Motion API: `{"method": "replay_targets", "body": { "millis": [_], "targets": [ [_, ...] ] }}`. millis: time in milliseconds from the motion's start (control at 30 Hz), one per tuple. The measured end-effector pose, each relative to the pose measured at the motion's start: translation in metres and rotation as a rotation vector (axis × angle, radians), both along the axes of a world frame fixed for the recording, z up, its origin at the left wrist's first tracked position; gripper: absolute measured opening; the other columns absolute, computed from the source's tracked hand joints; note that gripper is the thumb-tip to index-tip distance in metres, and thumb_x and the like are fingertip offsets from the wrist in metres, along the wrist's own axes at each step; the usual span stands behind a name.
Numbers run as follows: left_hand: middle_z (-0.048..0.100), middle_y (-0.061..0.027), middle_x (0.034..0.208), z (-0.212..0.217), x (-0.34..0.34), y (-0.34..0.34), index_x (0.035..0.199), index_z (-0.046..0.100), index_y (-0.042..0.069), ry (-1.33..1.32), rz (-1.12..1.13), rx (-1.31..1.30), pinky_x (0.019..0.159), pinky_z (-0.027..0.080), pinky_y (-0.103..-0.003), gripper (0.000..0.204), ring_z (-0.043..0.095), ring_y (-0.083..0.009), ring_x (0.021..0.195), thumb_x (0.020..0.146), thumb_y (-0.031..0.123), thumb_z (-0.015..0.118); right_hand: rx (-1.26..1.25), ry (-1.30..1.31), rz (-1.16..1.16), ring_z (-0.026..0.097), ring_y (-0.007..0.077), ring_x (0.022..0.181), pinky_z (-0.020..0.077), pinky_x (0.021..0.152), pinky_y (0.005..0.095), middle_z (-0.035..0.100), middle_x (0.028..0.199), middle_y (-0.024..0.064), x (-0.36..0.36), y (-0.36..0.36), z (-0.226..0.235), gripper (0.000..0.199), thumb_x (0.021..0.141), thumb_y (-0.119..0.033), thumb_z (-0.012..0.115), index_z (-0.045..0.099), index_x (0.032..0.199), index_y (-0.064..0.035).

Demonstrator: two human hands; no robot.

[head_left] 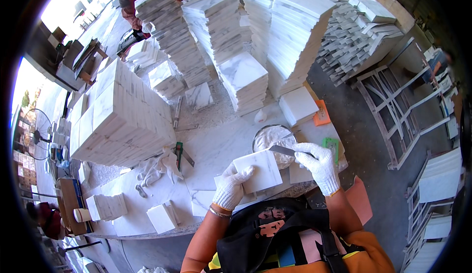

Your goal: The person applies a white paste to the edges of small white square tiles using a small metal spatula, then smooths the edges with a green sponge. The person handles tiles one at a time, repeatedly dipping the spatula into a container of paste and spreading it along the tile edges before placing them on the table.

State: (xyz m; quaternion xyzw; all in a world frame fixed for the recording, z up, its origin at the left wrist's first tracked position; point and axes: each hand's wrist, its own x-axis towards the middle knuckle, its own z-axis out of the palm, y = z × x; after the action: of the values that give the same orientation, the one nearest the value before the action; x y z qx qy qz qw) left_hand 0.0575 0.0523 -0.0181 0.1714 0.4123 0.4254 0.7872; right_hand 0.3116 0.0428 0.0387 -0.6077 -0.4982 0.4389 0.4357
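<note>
My left hand, in a white knit glove, grips a square white marble tile by its left edge, tilted above the table. My right hand, gloved alike, is closed on a putty knife; its flat metal blade points left over the tile's upper corner. Just beyond the tile stands a round bowl of white paste, with another thin blade resting at its right side. More tiles lie flat by my left hand, partly covered.
Tall marble tile stacks rise across the table's far side; a wide block of tiles stands left. A green-handled knife and white rag lie nearby. Orange and green blocks sit right. Another person is beyond.
</note>
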Motion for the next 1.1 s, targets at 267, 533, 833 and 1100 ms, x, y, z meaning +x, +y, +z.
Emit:
{"method": "replay_targets", "body": {
  "millis": [267,533,833,1100],
  "targets": [
    [0.065,-0.0125,0.118,-0.004,-0.001,-0.001,0.130,0.053,0.000,-0.005,0.013,0.011,0.089,0.057,-0.041,0.044,0.066,-0.0252,0.105,0.090,0.007,0.070,-0.077,0.047,-0.016,0.067,0.0115,0.079,0.0534,0.067,0.0249,0.073,0.096,0.0102,0.004,-0.005,0.009,0.023,0.087,-0.002,0.068,0.071,0.109,0.0023],
    [0.064,-0.0129,0.116,0.002,-0.002,0.000,0.128,0.054,0.000,0.006,-0.017,0.008,0.084,0.058,-0.039,0.041,0.066,-0.0244,0.102,0.091,0.008,0.068,0.210,-0.527,-0.034,0.071,0.0264,0.080,0.0550,0.069,0.0338,0.073,0.095,0.0121,0.015,0.011,-0.034,0.017,0.086,-0.008,0.066,0.073,0.102,-0.0073],
    [0.063,-0.0109,0.119,0.000,-0.001,0.000,0.132,0.052,-0.002,0.009,-0.005,0.006,0.099,0.050,-0.040,0.042,0.062,-0.0244,0.109,0.091,0.004,0.064,0.008,-0.646,0.057,0.069,0.0346,0.083,0.0538,0.072,0.0431,0.072,0.091,0.0118,0.022,0.018,-0.061,0.024,0.090,-0.040,0.064,0.074,0.099,-0.0202],
    [0.065,-0.0128,0.114,-0.003,-0.003,-0.001,0.127,0.055,-0.001,0.002,0.005,0.021,0.075,0.060,-0.040,0.040,0.066,-0.0247,0.097,0.091,0.009,0.069,0.166,-0.515,-0.141,0.069,0.0208,0.079,0.0537,0.070,0.0321,0.072,0.090,0.0090,0.063,0.046,-0.038,0.017,0.086,-0.017,0.073,0.070,0.099,-0.0065]
  ]
}}
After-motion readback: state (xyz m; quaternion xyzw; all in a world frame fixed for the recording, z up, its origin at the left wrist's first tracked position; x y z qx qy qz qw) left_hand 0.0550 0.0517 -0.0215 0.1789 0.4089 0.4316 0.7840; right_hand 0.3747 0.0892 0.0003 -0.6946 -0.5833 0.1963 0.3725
